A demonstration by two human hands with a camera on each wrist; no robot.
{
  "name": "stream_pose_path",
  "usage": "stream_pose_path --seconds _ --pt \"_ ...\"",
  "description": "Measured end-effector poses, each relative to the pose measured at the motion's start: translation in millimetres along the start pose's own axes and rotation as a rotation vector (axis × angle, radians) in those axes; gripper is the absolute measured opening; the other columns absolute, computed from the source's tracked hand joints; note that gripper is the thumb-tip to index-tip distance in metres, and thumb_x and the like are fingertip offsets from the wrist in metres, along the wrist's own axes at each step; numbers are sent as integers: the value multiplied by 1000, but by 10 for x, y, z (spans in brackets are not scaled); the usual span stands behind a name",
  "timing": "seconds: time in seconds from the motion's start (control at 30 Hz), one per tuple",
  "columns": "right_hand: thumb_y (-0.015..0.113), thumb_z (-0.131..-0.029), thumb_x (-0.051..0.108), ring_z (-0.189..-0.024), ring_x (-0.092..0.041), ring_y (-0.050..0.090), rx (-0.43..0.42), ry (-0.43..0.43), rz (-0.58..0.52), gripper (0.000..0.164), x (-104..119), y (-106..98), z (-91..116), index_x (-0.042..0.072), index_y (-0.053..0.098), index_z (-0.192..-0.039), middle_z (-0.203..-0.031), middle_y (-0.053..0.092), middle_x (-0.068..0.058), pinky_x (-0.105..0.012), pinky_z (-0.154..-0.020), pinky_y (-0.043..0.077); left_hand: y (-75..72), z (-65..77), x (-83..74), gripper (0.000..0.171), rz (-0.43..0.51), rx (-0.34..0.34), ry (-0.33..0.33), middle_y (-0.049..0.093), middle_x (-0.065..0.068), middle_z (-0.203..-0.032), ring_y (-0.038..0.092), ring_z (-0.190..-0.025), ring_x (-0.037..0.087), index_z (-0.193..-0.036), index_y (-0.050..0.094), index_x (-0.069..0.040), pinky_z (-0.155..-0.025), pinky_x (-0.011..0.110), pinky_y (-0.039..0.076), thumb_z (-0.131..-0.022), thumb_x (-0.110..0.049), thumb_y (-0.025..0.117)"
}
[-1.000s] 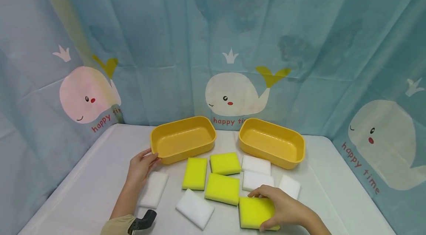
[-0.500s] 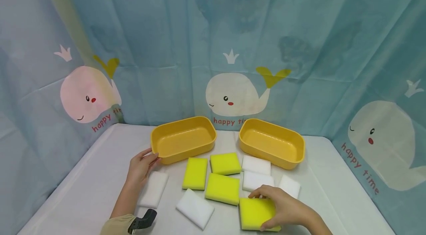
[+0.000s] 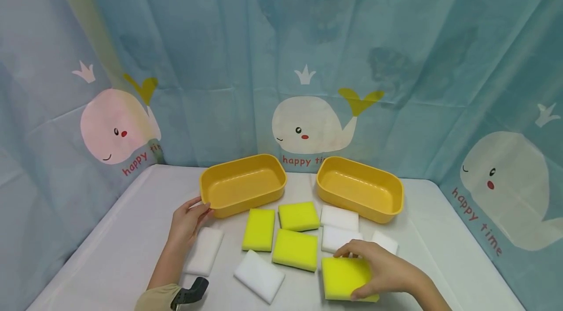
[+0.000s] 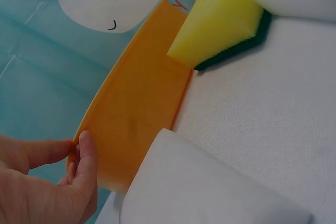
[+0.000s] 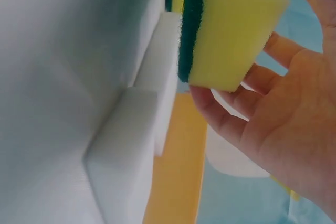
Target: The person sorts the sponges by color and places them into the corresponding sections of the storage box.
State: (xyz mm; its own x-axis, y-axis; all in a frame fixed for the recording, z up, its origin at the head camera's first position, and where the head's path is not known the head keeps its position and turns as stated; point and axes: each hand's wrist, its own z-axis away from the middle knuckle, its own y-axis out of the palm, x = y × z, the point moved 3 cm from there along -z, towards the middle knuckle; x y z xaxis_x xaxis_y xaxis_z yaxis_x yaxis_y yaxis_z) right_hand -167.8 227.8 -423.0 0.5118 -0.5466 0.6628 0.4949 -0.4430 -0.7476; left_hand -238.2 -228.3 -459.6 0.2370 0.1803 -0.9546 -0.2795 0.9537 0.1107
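The room type cannot be told: blue whale-print curtains (image 3: 211,47) hang behind the white table (image 3: 440,252) and along its left and right sides, booth-like.

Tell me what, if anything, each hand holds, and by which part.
The right hand holds a yellow sponge by its near and far edges. The left hand pinches the left tray by its rim, at the near left corner.

pale blue curtain (image 3: 211,56) across the back and both sides, a pinkish cartoon whale (image 3: 103,125) at left, a white whale (image 3: 312,122) at centre, a third whale (image 3: 514,193) at right, small crowns (image 3: 305,76) above them, red "happy time" lettering (image 3: 296,160), white-covered bench (image 3: 127,233)
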Motion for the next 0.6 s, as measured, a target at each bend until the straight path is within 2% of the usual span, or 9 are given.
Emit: stream_pose_path --seconds 0.13,0.33,0.5,0.6 --pt "93 -79 42 -106 -4 57 -5 -5 12 63 31 -37 -24 26 65 -133 -127 66 13 -28 -94 54 3 1 3 65 -4 -2 4 54 14 -125 69 -84 -1 -163 27 6 -93 20 58 -107 -6 59" --pt "94 -79 42 -105 -5 58 -47 -68 60 63 88 -93 -63 25 65 -132 -125 67 12 -30 -91 54 10 0 -1 64 -12 -14 0 53 16 -129 69 -84 0 -163 28 5 -92 19 58 -108 -7 58" --pt "94 -78 43 -106 -4 58 -48 -35 52 62 133 -148 -168 26 65 -131 -126 67 12 -30 -93 54 2 8 -1 62 -23 -15 5 55 17 -128 69 -84 -1 -162 28 5 -90 19 59 -108 -8 56" --pt "94 -78 43 -107 -6 58 -58 -42 66 63 171 -178 -246 23 66 -131 -127 68 9 -32 -94 55 -2 14 2 62 -32 -16 9 55 18 -129 69 -84 -1 -162 29 5 -91 19 59 -108 -8 56"
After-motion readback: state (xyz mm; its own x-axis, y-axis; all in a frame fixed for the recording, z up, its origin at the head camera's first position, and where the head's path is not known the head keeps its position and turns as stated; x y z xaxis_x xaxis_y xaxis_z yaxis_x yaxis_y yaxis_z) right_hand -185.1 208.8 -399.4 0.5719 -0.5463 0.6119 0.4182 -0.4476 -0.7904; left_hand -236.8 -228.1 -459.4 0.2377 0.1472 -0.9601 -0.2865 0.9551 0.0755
